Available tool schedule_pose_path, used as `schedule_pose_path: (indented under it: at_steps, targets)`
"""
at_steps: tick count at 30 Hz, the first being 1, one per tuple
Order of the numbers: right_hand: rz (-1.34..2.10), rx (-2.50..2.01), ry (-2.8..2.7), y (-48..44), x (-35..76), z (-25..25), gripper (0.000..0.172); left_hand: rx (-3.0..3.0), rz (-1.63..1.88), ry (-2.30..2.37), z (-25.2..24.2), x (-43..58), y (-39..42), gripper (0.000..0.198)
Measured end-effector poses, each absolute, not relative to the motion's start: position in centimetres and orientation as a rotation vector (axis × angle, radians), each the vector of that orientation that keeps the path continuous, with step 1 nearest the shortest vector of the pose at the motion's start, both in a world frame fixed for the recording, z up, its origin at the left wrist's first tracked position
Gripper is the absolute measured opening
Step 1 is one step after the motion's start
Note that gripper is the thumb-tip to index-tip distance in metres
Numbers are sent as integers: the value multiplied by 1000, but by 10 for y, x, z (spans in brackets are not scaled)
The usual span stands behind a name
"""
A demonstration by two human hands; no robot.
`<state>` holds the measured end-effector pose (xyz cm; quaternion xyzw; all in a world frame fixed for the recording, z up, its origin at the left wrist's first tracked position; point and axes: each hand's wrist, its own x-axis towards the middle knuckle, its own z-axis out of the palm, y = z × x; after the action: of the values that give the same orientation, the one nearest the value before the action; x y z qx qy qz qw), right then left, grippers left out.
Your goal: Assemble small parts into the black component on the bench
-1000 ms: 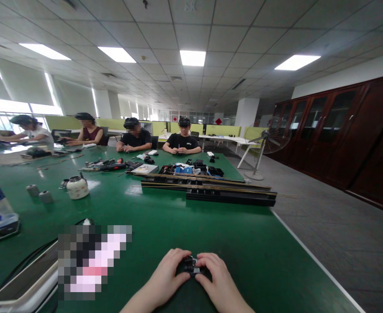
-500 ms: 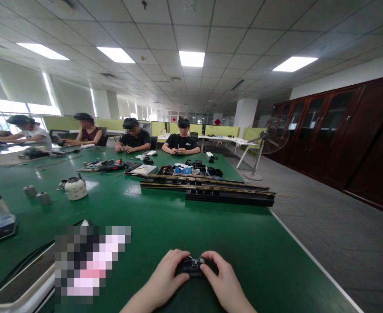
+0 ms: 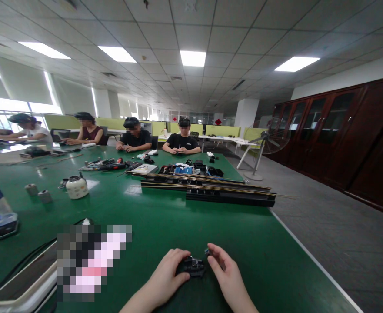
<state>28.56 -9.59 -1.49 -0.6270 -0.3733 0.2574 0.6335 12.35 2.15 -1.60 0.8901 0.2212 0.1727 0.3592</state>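
Green table [image 3: 263,243] spreads beneath my grip, long black rails [image 3: 230,199] lying well beyond it. My left hand [image 3: 169,273] and right hand [image 3: 226,273] both pinch something: the left a black part [image 3: 195,268] between them, the right a small dark piece [image 3: 207,251] apart from it.

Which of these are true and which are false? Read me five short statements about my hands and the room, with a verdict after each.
1. The left hand has its fingers on a black part. True.
2. The right hand grips the white jar. False: the right hand pinches a small piece.
3. The small piece is apart from the black part. True.
4. The fan stands on the tabletop. False: the fan stands on the floor.
5. The tabletop is green. True.
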Motion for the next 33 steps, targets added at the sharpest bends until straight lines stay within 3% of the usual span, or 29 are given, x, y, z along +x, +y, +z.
schedule_pose_path:
  at_steps: [19, 33]
  targets:
    - [667, -1302, -505, -93, 293, -16, 54, 2296, 454, 574, -16, 123, 21, 42]
    - [717, -1200, -343, -93, 293, -14, 50, 2294, 465, 573, -17, 123, 21, 42]
